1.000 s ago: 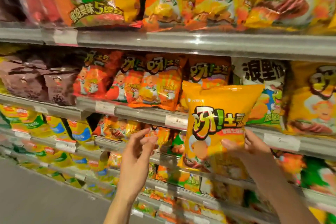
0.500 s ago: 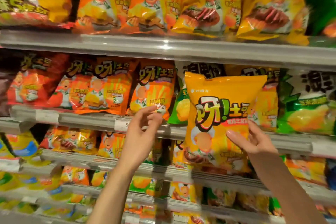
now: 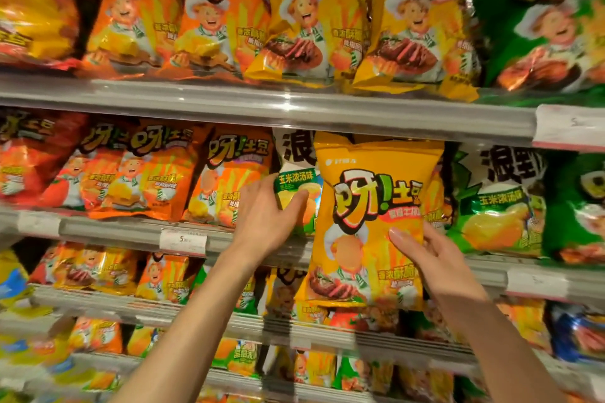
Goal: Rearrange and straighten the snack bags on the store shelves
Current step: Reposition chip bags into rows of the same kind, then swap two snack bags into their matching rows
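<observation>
Right hand (image 3: 435, 258) gripping the lower right side of a yellow snack bag (image 3: 373, 216), thumb laid across the front, other fingers hidden behind the pack. Held upright in front of the middle shelf (image 3: 262, 114), top seam just under that shelf's front edge, bottom hanging past the front edge of the shelf below (image 3: 124, 227). Printed with a chef cartoon and a steak picture.

Left hand (image 3: 268, 216) curled round a white-and-green corn bag (image 3: 294, 180) standing on the shelf just beside the yellow bag's left edge; thumb on the front, fingers wrapped round its left side. Partly covered by the yellow bag on the right.

Further left along the same shelf: a row of orange bags (image 3: 154, 173) leaning against one another, then a red bag (image 3: 29, 160) near the left end. To the right of the held pack: a green corn bag (image 3: 497, 203) and darker green packs toward the right end.

On the shelf above: orange bags, two yellow steak bags (image 3: 314, 20) directly over the held one, a big green bag (image 3: 540, 23) at the right. White price tag (image 3: 183, 240) clipped to the front edge under the orange row. Lower shelves filled with smaller mixed packs, blurred.
</observation>
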The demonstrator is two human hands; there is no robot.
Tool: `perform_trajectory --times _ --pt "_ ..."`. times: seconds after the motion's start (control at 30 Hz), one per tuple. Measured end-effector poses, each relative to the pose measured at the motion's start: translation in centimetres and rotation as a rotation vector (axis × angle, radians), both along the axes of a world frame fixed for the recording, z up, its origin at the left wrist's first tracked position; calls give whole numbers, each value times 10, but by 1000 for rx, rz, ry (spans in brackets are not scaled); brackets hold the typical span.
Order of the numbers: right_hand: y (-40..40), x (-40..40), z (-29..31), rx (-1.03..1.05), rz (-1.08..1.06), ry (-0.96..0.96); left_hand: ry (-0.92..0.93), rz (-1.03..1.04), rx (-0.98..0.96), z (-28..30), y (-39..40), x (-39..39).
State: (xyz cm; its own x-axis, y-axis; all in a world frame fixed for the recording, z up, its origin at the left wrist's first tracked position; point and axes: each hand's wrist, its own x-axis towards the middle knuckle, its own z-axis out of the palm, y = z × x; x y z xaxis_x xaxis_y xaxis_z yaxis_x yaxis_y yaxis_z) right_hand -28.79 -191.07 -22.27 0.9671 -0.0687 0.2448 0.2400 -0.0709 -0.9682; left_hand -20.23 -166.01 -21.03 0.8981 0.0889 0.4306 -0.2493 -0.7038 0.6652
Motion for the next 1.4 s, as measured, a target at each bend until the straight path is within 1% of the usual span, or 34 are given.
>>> perform_trajectory --times 0.07,0.13,0.23,0.37,0.53,0.63,0.73,0.83,1.0,1.1,1.2,1.3,1.4 --pt "-6 0 -4 11 39 42 -28 -8 -36 0 -2 -2" --pt "-8 -4 -3 58 29 88 -29 -18 -80 1 -3 -5" --pt "-8 -7 -2 111 46 70 -8 -24 -155 6 5 -8" --pt "-6 -9 -2 80 16 68 25 -58 -297 13 30 -18" --pt "8 -9 -5 37 -55 66 35 -72 -505 8 79 -35" --pt "24 1 -9 5 -81 32 50 -99 -615 3 108 -44" --pt "48 15 -5 -67 -121 -28 24 -111 -604 4 132 -53" --pt "69 34 0 -129 -160 -61 63 -88 -570 6 153 -61" --pt "94 75 18 -201 -302 -44 78 -138 -636 7 173 -70" --pt "105 97 16 -235 -345 -35 101 -160 -618 4 174 -69" --pt "117 102 11 -330 -370 -6 127 -163 -610 0 171 -64" --pt "120 93 2 -431 -435 -68 132 -160 -617 -2 166 -60" --pt "122 77 -12 -561 -482 -226 116 -147 -637 -4 161 -58"
